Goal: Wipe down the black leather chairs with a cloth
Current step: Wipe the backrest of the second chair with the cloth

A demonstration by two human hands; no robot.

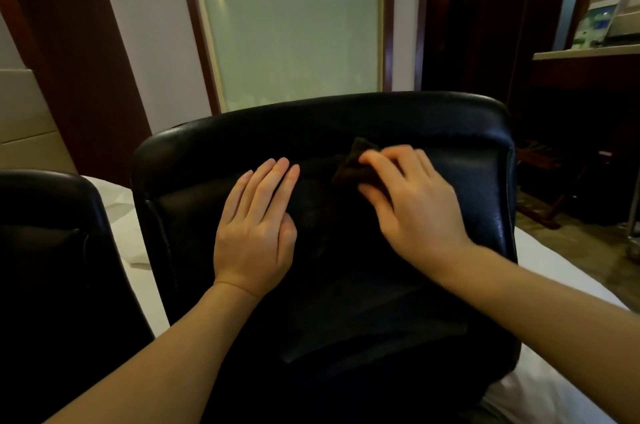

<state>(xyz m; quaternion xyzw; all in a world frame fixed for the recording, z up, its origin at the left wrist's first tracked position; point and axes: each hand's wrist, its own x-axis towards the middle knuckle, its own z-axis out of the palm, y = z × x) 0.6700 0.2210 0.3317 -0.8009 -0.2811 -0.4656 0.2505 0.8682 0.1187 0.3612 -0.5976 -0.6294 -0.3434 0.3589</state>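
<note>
The one head-worn view looks forward and down, close over a black leather chair [325, 153].

We see the left hand [254, 229] flat, fingers straight, on the black leather chair [478, 177] back. The right hand [412, 202] pinches a dark cloth [349, 167] against the leather. A second black chair [45, 233] stands left; white bed [121, 215] between them.

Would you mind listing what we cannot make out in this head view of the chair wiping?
- Dark cloth: most of it is covered by the right hand, which is motion-blurred.
- Black leather chair: its lower part is lost in shadow.
- Second chair: cut off by the left edge.
- Left hand: its palm faces down, unseen.
</note>
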